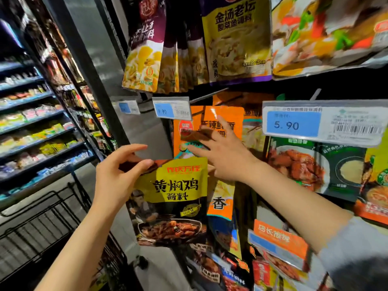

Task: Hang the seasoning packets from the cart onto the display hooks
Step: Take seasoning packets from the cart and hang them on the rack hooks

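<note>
Two hands work at a rack of hanging seasoning packets; the left hand [117,175] pinches the top left corner of a yellow-and-black packet [170,203], thumb in front and fingers curled behind the upper edge, so the packet hangs upright below and to the right of that hand, in front of the display; the right hand [222,154] is apart from that packet, just above its top right corner, with fingers spread and fairly straight, reaching onto the orange packets [210,122] that hang behind; its fingertips lie on their front faces, and whether it grips anything I cannot tell; a grey sleeve [354,255] covers the right upper arm at the lower right edge of the view; a price tag reading 9.90 [171,111] sits on a hook end just above and left of the orange packets, and a larger price tag reading 5.90 [323,122] sits to the right; purple-and-yellow packets [144,49] hang in the row above, near the top edge of the display, beside a yellow packet [237,43]; dark green packets [310,164] hang to the right of the right forearm; the black wire cart [42,223] stands at the lower left, below the left forearm; shelves of goods [31,127] run along the left edge.
</note>
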`<action>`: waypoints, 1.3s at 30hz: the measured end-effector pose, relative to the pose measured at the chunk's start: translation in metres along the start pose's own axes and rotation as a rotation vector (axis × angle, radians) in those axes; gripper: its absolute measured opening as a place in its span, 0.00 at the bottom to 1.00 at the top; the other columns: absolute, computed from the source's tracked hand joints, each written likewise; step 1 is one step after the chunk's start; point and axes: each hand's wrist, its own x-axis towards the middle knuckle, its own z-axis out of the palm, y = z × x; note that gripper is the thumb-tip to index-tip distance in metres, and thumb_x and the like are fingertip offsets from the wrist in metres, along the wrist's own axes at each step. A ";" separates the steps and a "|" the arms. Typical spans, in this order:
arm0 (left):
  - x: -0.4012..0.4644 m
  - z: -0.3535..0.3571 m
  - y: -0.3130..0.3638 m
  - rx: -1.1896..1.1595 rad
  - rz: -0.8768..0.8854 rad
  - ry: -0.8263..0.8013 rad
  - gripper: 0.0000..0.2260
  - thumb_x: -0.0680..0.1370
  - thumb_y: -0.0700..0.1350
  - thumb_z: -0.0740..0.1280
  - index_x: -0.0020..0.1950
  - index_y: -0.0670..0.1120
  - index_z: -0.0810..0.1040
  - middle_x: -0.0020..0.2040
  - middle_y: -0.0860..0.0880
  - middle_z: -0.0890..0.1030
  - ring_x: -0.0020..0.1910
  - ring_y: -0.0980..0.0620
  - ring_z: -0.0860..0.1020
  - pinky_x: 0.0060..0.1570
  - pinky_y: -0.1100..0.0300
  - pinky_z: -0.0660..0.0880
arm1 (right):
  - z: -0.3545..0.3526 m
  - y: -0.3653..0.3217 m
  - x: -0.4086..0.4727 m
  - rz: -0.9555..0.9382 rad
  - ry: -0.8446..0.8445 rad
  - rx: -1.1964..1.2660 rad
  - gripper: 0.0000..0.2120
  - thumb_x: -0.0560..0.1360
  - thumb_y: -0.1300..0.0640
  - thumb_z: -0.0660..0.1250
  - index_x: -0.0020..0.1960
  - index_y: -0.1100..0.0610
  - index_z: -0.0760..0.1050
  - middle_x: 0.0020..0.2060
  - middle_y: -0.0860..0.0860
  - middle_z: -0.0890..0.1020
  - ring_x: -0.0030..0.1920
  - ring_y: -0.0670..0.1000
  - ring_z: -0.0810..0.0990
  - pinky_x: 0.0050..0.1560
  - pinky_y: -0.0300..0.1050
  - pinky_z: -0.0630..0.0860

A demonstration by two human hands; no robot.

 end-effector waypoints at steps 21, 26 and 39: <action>0.001 0.003 -0.015 -0.048 -0.019 0.012 0.17 0.70 0.47 0.74 0.44 0.72 0.78 0.38 0.58 0.82 0.37 0.62 0.78 0.38 0.71 0.72 | 0.042 0.038 0.016 0.372 -0.235 0.531 0.25 0.79 0.44 0.58 0.73 0.52 0.62 0.73 0.53 0.63 0.70 0.55 0.64 0.67 0.55 0.62; -0.008 -0.004 -0.015 -0.097 -0.008 0.019 0.15 0.70 0.44 0.75 0.43 0.66 0.80 0.40 0.58 0.81 0.36 0.63 0.77 0.38 0.72 0.70 | -0.038 -0.018 -0.008 0.322 0.109 1.228 0.11 0.78 0.49 0.62 0.59 0.47 0.75 0.52 0.31 0.73 0.52 0.28 0.70 0.54 0.26 0.66; -0.071 -0.026 0.016 -0.397 0.100 -0.091 0.11 0.69 0.48 0.74 0.48 0.60 0.80 0.43 0.57 0.82 0.41 0.62 0.78 0.45 0.70 0.72 | -0.126 -0.123 -0.089 0.496 0.269 0.859 0.11 0.74 0.55 0.67 0.55 0.51 0.80 0.49 0.48 0.82 0.51 0.46 0.77 0.53 0.41 0.72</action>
